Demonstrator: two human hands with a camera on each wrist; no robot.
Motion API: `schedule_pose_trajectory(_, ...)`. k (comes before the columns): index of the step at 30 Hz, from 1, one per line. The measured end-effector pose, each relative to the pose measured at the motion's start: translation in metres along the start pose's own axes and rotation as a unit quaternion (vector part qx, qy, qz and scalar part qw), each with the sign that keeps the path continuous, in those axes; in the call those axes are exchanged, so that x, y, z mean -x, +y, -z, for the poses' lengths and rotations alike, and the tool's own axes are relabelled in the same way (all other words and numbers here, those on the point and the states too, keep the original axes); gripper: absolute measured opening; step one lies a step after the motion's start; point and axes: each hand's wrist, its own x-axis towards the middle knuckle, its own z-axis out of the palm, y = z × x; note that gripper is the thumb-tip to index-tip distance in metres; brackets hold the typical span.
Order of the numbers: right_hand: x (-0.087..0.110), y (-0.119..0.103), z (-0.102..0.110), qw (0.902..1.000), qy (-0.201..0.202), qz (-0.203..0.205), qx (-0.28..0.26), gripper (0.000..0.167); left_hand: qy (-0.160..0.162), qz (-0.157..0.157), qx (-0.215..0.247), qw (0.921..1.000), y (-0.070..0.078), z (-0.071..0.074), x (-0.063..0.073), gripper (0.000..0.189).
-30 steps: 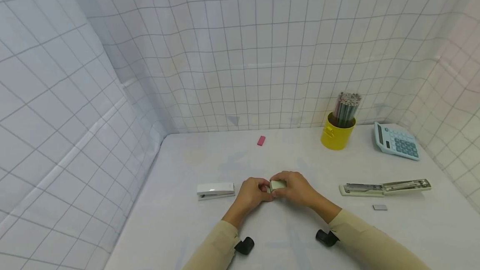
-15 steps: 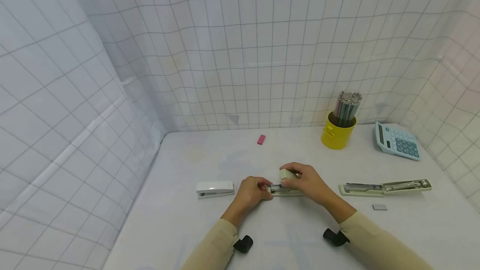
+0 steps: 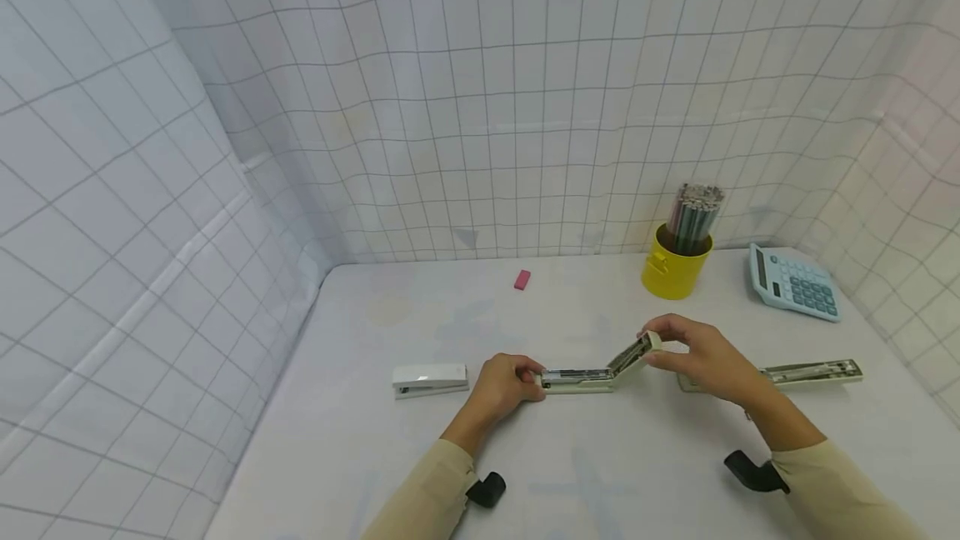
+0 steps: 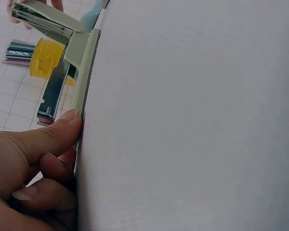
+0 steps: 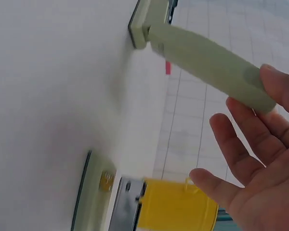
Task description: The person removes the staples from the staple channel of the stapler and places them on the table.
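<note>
A pale green stapler (image 3: 576,386) lies on the white table, its top cover swung up and back to the right so the metal magazine shows. My left hand (image 3: 504,386) pinches the front end of the stapler's base; in the left wrist view its thumb (image 4: 62,127) presses along the base edge. With thumb and fingertips, my right hand (image 3: 697,355) grips the free end of the raised cover (image 5: 207,62). The cover slants up from the hinge, above the table.
To the left stands a white stapler (image 3: 430,378). A second pale green stapler (image 3: 813,372) lies opened at the right, partly behind my right hand. Further back are a small pink block (image 3: 522,279), a yellow cup (image 3: 677,272) of pencils and a blue calculator (image 3: 797,283).
My right hand has lifted the stapler's cover from its lowered position and swung it to the right, uncovering the magazine. The left hand has stayed on the front of the base.
</note>
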Motion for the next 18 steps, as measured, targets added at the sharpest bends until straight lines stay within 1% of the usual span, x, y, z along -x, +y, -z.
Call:
schedule_pose_trajectory(3, 0.011, 0.009, 0.014, 0.9974, -0.005, -0.013, 0.07, 0.037, 0.001, -0.002, -0.005, 1.0, 0.001, 0.0, -0.001, 0.026)
schedule_pose_trajectory(6, 0.016, 0.02, 0.021, 0.9927, -0.019, -0.024, 0.117, 0.041, 0.003, -0.001, -0.005, 1.0, 0.001, 0.0, 0.0, 0.026)
schedule_pose_trajectory(11, 0.017, 0.034, 0.019, 0.9783, -0.055, -0.038, 0.196, 0.038, 0.001, -0.005, -0.011, 0.9999, 0.0, 0.0, 0.0, 0.026)
schedule_pose_trajectory(13, 0.017, 0.032, 0.017, 0.9716, -0.056, -0.043, 0.226, 0.044, 0.0, -0.008, -0.016, 0.9998, -0.001, 0.0, 0.0, 0.027)
schedule_pose_trajectory(14, 0.018, 0.029, 0.017, 0.9695, -0.048, -0.048, 0.235, 0.05, -0.001, -0.01, -0.018, 0.9998, -0.001, 0.0, 0.0, 0.027)
schedule_pose_trajectory(15, 0.019, 0.023, 0.017, 0.9684, -0.03, -0.052, 0.242, 0.055, -0.002, -0.012, -0.017, 0.9998, -0.001, 0.0, 0.0, 0.027)
schedule_pose_trajectory(16, 0.02, 0.016, 0.018, 0.9692, -0.002, -0.059, 0.239, 0.06, -0.004, -0.014, -0.017, 0.9997, -0.001, 0.0, -0.001, 0.027)
schedule_pose_trajectory(17, 0.02, 0.008, 0.017, 0.972, 0.034, -0.07, 0.222, 0.063, -0.005, -0.015, -0.017, 0.9997, -0.001, 0.0, -0.001, 0.027)
schedule_pose_trajectory(18, 0.021, -0.001, 0.016, 0.9759, 0.07, -0.083, 0.189, 0.065, -0.006, -0.016, -0.016, 0.9997, -0.001, 0.001, -0.001, 0.027)
